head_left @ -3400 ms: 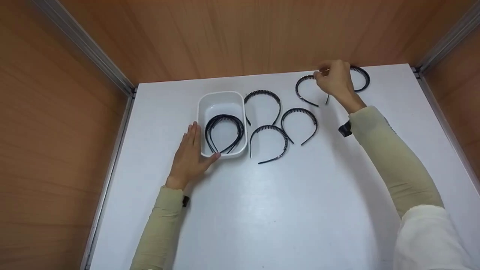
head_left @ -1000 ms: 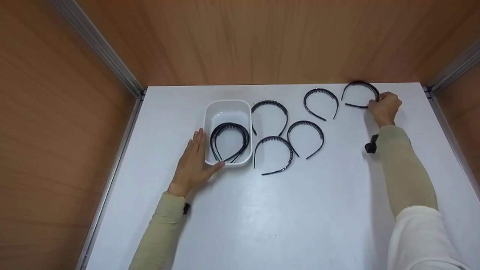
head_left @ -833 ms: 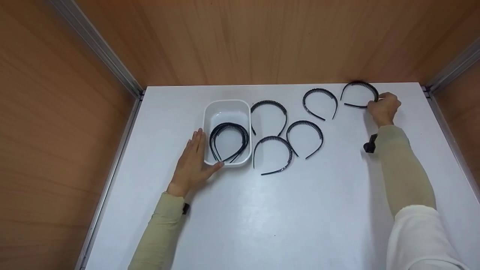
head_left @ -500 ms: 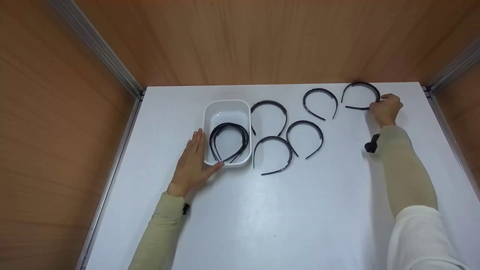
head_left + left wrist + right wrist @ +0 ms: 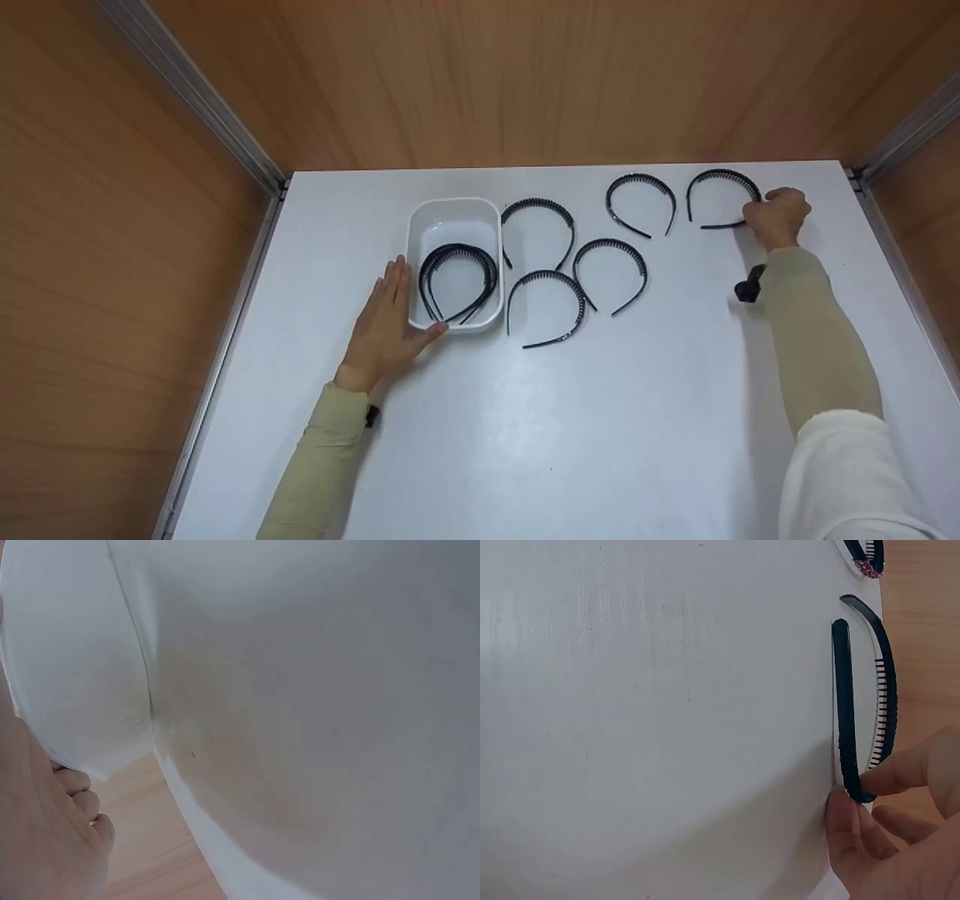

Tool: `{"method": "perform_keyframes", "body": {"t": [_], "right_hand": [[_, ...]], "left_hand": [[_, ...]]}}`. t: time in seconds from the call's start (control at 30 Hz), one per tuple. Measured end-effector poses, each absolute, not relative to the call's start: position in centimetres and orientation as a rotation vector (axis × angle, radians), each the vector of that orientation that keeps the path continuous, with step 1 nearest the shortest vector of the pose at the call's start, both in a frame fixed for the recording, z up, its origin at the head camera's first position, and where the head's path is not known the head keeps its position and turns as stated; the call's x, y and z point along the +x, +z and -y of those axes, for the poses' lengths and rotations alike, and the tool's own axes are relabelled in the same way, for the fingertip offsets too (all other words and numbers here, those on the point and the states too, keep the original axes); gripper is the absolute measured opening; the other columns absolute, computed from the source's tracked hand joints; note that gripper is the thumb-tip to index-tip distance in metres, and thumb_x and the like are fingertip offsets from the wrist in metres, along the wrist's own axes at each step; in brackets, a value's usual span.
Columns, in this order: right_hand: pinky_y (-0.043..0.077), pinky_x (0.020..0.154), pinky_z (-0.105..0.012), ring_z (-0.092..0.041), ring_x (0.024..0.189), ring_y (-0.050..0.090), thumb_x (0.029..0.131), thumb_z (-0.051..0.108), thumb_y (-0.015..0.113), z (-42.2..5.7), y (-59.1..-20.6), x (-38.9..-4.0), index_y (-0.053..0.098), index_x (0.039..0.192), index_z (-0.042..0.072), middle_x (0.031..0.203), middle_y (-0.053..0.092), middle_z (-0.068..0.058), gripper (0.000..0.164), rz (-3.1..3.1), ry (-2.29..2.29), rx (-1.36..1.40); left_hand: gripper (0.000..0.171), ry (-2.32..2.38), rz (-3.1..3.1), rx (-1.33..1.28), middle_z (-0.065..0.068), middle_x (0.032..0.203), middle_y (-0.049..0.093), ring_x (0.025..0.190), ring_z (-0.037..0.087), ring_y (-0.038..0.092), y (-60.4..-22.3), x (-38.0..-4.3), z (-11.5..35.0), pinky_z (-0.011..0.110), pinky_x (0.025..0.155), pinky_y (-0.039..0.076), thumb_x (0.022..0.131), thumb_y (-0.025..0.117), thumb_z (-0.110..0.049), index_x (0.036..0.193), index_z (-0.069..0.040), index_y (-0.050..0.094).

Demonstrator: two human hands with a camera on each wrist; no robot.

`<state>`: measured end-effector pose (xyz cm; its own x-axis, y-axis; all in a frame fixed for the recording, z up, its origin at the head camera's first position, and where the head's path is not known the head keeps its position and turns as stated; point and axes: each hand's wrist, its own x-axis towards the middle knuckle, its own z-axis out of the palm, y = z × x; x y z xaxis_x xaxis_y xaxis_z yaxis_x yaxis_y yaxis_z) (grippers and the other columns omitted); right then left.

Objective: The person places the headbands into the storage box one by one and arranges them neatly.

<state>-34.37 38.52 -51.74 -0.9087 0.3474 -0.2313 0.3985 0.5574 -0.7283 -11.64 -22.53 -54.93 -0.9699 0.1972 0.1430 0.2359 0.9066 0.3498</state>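
Observation:
My right hand (image 5: pixel 778 216) pinches the right side of a black toothed headband (image 5: pixel 724 174) near the back right of the table. In the right wrist view, thumb and fingers close on the curve of that headband (image 5: pixel 845 705). My left hand (image 5: pixel 381 330) lies with straight fingers along the left wall of a white plastic tub (image 5: pixel 454 204), its thumb at the front rim. Several black headbands (image 5: pixel 489 281) lie stacked in the front part of the tub. The left wrist view shows the tub's outer wall (image 5: pixel 75 652) beside the hand (image 5: pixel 45 832).
Between the tub and my right hand, several more headbands lie on the white table (image 5: pixel 540 435): one headband (image 5: pixel 641 178) at the back, another (image 5: pixel 611 243) in the middle, others beside the tub. Wood-grain panels (image 5: pixel 480 82) enclose the table at the back and sides.
My right hand went from the headband at the back to the rightmost one and took hold of it. Lately that headband has turned and shifted slightly toward me. The left hand stays at the tub.

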Motion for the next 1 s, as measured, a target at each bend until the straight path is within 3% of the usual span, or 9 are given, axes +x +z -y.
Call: {"method": "perform_keyframes", "body": {"t": [0.23, 0.47, 0.63, 0.73, 0.8, 1.0], "right_hand": [[0.043, 0.117, -0.042, -0.041, 0.149, 0.031, 0.101, 0.009, 0.047, -38.7, -52.1, -34.3, 0.038, 0.157, -0.013, 0.162, 0.025, -0.035, 0.061, -2.730, -1.284, 0.693], [0.045, 0.099, -0.030, -0.037, 0.143, 0.035, 0.100, 0.009, 0.048, -38.6, -52.1, -34.4, 0.045, 0.151, -0.012, 0.160, 0.027, -0.032, 0.056, -2.738, -1.281, 0.687], [0.053, 0.079, -0.017, -0.020, 0.111, 0.054, 0.097, 0.009, 0.055, -39.2, -51.5, -34.5, 0.057, 0.140, -0.009, 0.142, 0.046, -0.023, 0.046, -2.705, -1.314, 0.728], [0.060, 0.072, -0.016, -0.009, 0.087, 0.061, 0.098, 0.008, 0.059, -39.6, -51.2, -34.5, 0.060, 0.136, -0.006, 0.124, 0.053, -0.014, 0.041, -2.631, -1.377, 0.758], [0.062, 0.073, -0.017, -0.008, 0.084, 0.065, 0.099, 0.009, 0.060, -39.9, -51.0, -34.5, 0.059, 0.140, -0.005, 0.119, 0.055, -0.010, 0.043, -2.575, -1.414, 0.783], [0.063, 0.088, -0.021, -0.012, 0.102, 0.066, 0.104, 0.014, 0.061, -40.3, -50.6, -34.2, 0.054, 0.151, -0.001, 0.118, 0.057, -0.004, 0.050, -2.455, -1.465, 0.846]], "left_hand": [[0.119, -0.570, 2.986, -0.343, 0.016, 0.180, 0.005, 0.168, 0.029, 0.004, -55.1, -11.8, 22.4, 0.044, 0.138, 0.009, 0.096, 0.057, -0.078, 0.170, 0.001, 0.007], [0.120, -0.561, 3.007, -0.296, 0.015, 0.180, 0.005, 0.168, 0.028, 0.002, -54.9, -11.7, 22.4, 0.043, 0.138, 0.009, 0.095, 0.058, -0.078, 0.170, 0.000, 0.007], [0.120, -0.547, 2.980, -0.323, 0.018, 0.180, 0.007, 0.168, 0.032, 0.007, -54.9, -11.8, 22.6, 0.046, 0.137, 0.013, 0.095, 0.058, -0.078, 0.169, 0.004, 0.011], [0.119, -0.554, 2.974, -0.335, 0.019, 0.180, 0.007, 0.168, 0.033, 0.007, -54.9, -11.8, 22.6, 0.047, 0.137, 0.013, 0.095, 0.058, -0.078, 0.169, 0.004, 0.011], [0.119, -0.561, 2.980, -0.332, 0.018, 0.180, 0.006, 0.168, 0.031, 0.006, -54.8, -11.8, 22.6, 0.046, 0.137, 0.011, 0.096, 0.058, -0.078, 0.170, 0.003, 0.010], [0.119, -0.568, 2.997, -0.332, 0.016, 0.180, 0.003, 0.168, 0.030, 0.003, -54.8, -11.8, 22.7, 0.044, 0.138, 0.009, 0.096, 0.055, -0.079, 0.170, 0.001, 0.008]]}}
